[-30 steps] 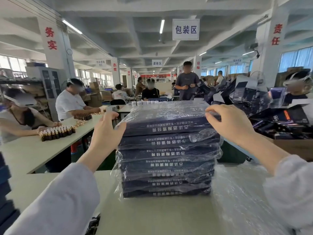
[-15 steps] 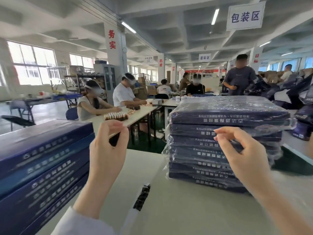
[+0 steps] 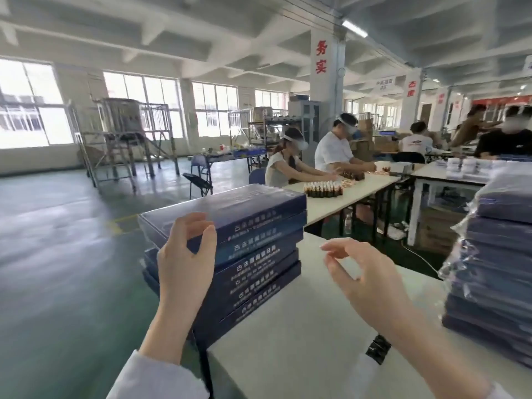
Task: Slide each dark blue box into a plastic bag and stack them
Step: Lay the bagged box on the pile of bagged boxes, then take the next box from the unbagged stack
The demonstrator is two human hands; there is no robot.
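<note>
A stack of several bare dark blue boxes (image 3: 247,249) stands on the left end of the white table (image 3: 302,326). My left hand (image 3: 184,260) is raised in front of the stack's near corner, its fingers loosely curved at the edge of the top box (image 3: 230,205); I cannot tell whether they touch it. My right hand (image 3: 365,275) hovers over the table to the right of that stack, fingers relaxed and holding nothing. At the right edge of the view a taller stack of bagged boxes (image 3: 495,254) sits in crinkled clear plastic.
A black patch of tape (image 3: 378,348) marks the table near my right wrist. Behind, people sit at long white tables (image 3: 354,194) with rows of small brown bottles (image 3: 324,189). Green floor lies to the left, beyond the table's edge.
My view has swung left from the bagged stack to the bare stack. Both hands left the bagged stack; the left one now reaches the top bare box.
</note>
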